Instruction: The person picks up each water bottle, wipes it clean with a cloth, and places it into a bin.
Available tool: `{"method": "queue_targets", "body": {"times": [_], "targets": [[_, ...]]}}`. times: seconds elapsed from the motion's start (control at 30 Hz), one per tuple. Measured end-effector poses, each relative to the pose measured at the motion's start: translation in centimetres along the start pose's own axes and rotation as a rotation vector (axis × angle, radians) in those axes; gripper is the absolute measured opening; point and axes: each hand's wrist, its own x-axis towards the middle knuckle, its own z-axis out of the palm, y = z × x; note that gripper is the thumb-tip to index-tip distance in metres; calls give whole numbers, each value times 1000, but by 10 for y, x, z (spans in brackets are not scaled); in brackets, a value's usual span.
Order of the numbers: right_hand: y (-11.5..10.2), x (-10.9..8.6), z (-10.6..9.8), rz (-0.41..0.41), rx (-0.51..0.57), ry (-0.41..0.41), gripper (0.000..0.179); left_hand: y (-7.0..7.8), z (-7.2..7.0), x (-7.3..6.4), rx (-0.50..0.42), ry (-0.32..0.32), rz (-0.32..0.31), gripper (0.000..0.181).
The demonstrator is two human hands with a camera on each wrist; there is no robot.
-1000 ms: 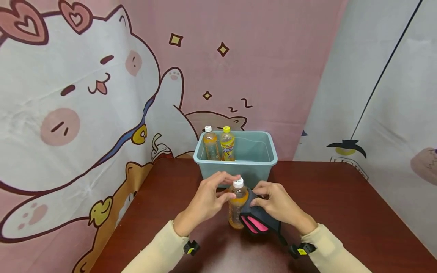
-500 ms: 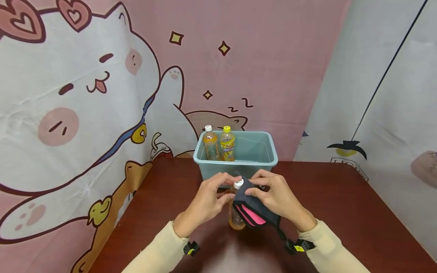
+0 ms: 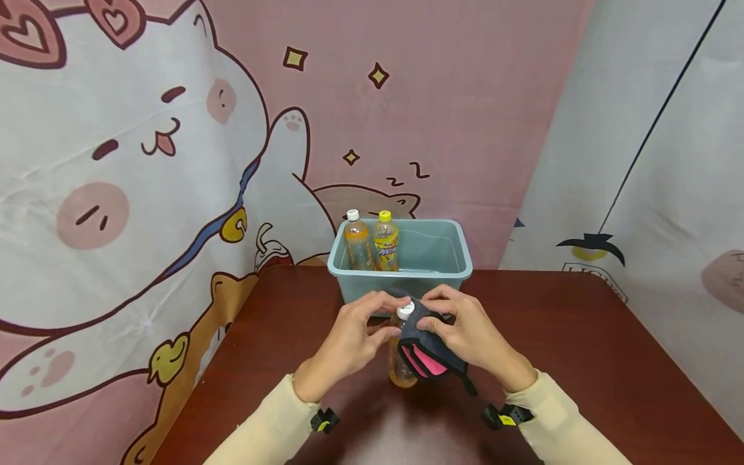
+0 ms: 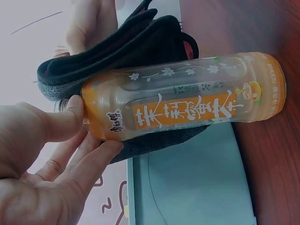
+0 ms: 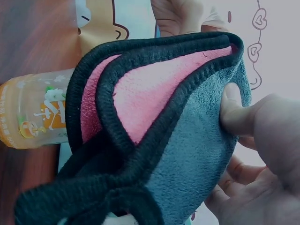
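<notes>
An upright clear plastic drink bottle (image 3: 398, 374) with an orange label and white cap stands on the table. My left hand (image 3: 351, 339) pinches it near the neck, fingers and thumb at its shoulder in the left wrist view. A grey cloth (image 5: 197, 140) with pink inner folds and black edging hangs from my right hand (image 3: 473, 329), gripped between thumb and fingers. In the head view this cloth covers the right side of the bottle and part of its cap. The left wrist view shows cloth lying along both sides of the bottle's upper part.
Behind the hands stands a light blue plastic bin (image 3: 407, 276). An orange-labelled bottle (image 3: 359, 248) with a white cap and a yellow-capped bottle (image 3: 386, 248) stand at its left side. The brown table (image 3: 558, 361) meets a printed cloth backdrop (image 3: 465, 129).
My right hand has brought the cloth left and up, from beside the bottle to over its cap and front. The left hand has stayed at the bottle's neck.
</notes>
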Motion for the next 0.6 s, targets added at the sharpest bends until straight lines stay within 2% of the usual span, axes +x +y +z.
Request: {"method": "queue_targets", "body": {"times": [0.2,0.6], "targets": [[-1,0,-1,-37,-31,13,18,0,0,1,2,-4,-2,53],[-2,-5,-5,-65,-108,-8,18,0,0,0,-3,-8,-12,52]]}}
